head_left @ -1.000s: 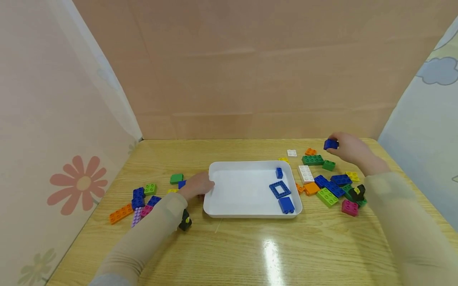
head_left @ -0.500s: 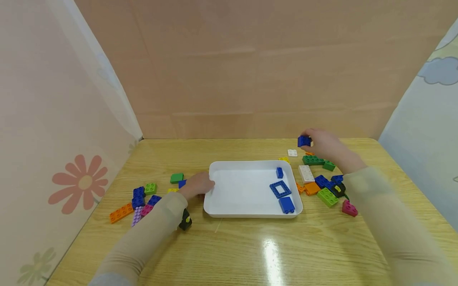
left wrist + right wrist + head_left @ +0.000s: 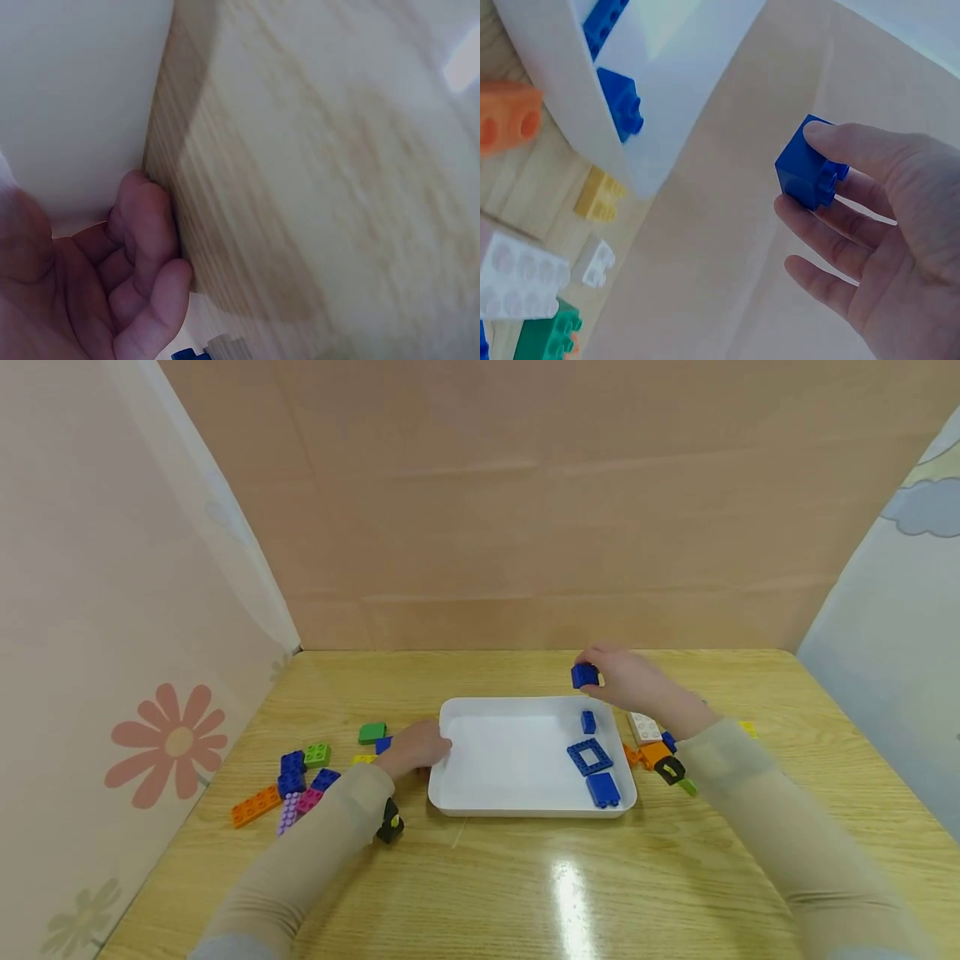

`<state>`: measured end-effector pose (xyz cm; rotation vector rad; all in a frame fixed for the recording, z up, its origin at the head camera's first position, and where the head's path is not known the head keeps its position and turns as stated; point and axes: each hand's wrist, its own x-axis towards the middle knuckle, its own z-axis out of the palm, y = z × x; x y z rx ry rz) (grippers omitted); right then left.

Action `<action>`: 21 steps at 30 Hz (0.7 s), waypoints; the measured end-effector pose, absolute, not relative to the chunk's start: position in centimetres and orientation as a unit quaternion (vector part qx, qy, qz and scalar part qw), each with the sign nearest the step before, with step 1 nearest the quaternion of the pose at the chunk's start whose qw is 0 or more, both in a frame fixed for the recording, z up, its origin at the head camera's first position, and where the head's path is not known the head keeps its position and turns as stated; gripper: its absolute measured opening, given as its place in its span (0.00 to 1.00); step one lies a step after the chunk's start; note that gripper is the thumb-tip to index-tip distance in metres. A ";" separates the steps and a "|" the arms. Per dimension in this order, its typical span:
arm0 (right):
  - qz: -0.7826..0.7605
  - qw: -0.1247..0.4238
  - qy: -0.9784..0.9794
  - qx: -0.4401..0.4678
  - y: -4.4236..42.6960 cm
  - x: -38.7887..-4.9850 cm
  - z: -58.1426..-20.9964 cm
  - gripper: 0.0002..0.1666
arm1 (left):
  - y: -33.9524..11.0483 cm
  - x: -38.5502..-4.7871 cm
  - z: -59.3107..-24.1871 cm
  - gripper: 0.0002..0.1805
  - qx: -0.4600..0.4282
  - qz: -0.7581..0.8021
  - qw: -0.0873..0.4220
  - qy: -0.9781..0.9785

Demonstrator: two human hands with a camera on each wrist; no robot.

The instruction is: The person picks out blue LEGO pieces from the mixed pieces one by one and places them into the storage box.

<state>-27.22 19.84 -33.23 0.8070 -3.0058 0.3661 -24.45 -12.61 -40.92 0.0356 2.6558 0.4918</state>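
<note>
A white tray (image 3: 510, 760) sits mid-table with several blue pieces along its right side: a small brick (image 3: 588, 722), a square frame (image 3: 589, 757) and a wider block (image 3: 603, 790). My left hand (image 3: 414, 749) grips the tray's left rim, thumb over the edge and fingers curled against the outer wall in the left wrist view. Above the tray's back right corner, my right hand (image 3: 626, 681) holds a blue toy brick (image 3: 810, 161) pinched between thumb and fingers, its studs facing the palm in the right wrist view.
Loose bricks lie left of the tray, among them an orange one (image 3: 255, 806), a lime one (image 3: 317, 755) and a green one (image 3: 372, 732). To the right are a white brick (image 3: 644, 727) and orange pieces (image 3: 656, 755), with others hidden under the right forearm.
My right hand has carried the blue brick leftward from the right side of the table to above the tray's back right corner. The left hand has stayed on the tray's rim.
</note>
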 end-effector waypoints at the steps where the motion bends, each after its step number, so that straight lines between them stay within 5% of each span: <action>1: 0.111 0.003 -0.959 0.261 19.5 -27.2 -33.4 0.25 | -12.6 -24.4 -40.9 0.14 0.011 0.178 0.218 0.959; 21: 0.054 -0.114 -0.953 0.274 16.7 -27.3 -37.9 0.24 | -12.9 -24.6 -41.5 0.14 0.015 0.181 0.217 0.959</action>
